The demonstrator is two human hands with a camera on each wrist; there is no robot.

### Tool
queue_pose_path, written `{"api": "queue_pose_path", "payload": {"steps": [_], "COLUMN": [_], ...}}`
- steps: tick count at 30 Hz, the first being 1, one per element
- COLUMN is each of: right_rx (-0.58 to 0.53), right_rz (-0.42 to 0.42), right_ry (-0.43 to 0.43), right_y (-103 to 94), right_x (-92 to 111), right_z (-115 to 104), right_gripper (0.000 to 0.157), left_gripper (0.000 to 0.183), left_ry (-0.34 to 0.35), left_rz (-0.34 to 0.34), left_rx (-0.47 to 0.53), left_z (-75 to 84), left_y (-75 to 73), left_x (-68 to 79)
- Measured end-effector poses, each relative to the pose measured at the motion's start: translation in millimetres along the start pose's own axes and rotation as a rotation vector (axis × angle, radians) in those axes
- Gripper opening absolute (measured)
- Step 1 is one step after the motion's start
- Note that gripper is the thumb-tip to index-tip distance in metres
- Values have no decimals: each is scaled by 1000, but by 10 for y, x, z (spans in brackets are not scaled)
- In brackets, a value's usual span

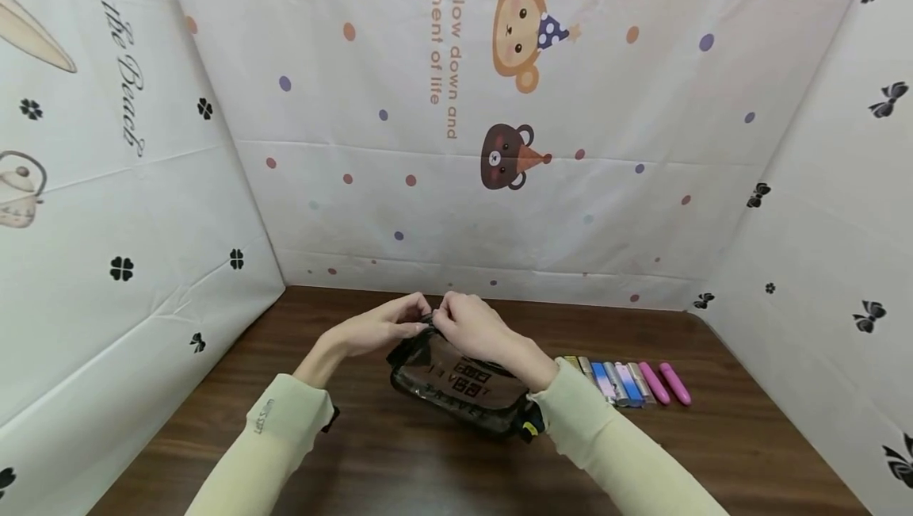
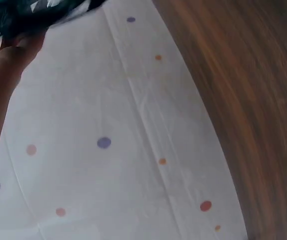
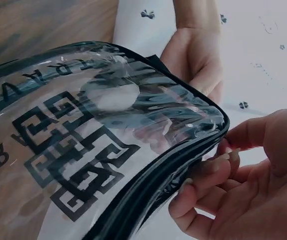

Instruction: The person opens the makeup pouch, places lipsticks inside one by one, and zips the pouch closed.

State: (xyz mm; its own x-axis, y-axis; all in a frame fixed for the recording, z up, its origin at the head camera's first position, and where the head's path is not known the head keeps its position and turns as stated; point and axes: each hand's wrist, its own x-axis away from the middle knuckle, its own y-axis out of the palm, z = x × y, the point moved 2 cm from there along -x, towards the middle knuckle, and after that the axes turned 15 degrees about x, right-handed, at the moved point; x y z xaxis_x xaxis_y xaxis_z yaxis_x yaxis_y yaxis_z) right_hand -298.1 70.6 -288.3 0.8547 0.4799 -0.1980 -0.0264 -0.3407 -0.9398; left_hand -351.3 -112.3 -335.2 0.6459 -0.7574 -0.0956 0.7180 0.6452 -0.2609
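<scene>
A clear zip pouch (image 1: 456, 381) with black trim and dark printing is held tilted over the table in the head view. My left hand (image 1: 381, 324) grips its upper left corner, thumb in front. Beside it, my right hand (image 1: 474, 326) pinches the zipped edge at that same corner. In the right wrist view, the right hand's fingertips are curled at the black zipper edge (image 3: 148, 185), and the left hand (image 3: 196, 60) is behind the pouch. A dark, blurred part of the pouch (image 2: 48, 15) crosses the top of the left wrist view.
Several slim sticks (image 1: 616, 381) in silver, blue and pink lie in a row right of the pouch, with two pink tubes (image 1: 674, 384) at the row's end. The brown wooden table (image 1: 399, 468) is bordered by white printed cloth walls (image 1: 399, 207).
</scene>
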Motion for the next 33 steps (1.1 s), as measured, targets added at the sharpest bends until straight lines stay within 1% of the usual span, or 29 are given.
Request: {"api": "queue_pose_path", "payload": {"steps": [3, 6, 11, 15, 21, 25, 30, 33], "right_rx": [21, 46, 83, 98, 144, 188, 230, 222], "right_rz": [-23, -52, -89, -114, -109, -97, -83, -91], "right_ry": [-11, -36, -66, -60, -44, -15, 19, 25], "right_y": [55, 110, 262, 375, 463, 506, 491, 460], "right_x": [-29, -53, -91, -110, -131, -152, -164, -160], "right_z": [-46, -105, -184, -221, -284, -316, -342, -348], "right_gripper": [26, 33, 47, 51, 51, 50, 49, 50], "left_gripper": [12, 9, 16, 21, 30, 29, 27, 28], "left_ry": [-11, -16, -53, -84, -109, -123, -130, -119], "left_rz": [-5, -21, -70, -60, -44, -44, -47, -52], "left_rx": [-55, -121, -234, -320, -353, -344, -323, -332], "left_z": [4, 3, -81, -136, -178, -197, -173, -151], "left_y": [-43, -58, -39, -33, -40, -37, -31, -32], "left_x": [45, 68, 86, 102, 116, 135, 154, 150]}}
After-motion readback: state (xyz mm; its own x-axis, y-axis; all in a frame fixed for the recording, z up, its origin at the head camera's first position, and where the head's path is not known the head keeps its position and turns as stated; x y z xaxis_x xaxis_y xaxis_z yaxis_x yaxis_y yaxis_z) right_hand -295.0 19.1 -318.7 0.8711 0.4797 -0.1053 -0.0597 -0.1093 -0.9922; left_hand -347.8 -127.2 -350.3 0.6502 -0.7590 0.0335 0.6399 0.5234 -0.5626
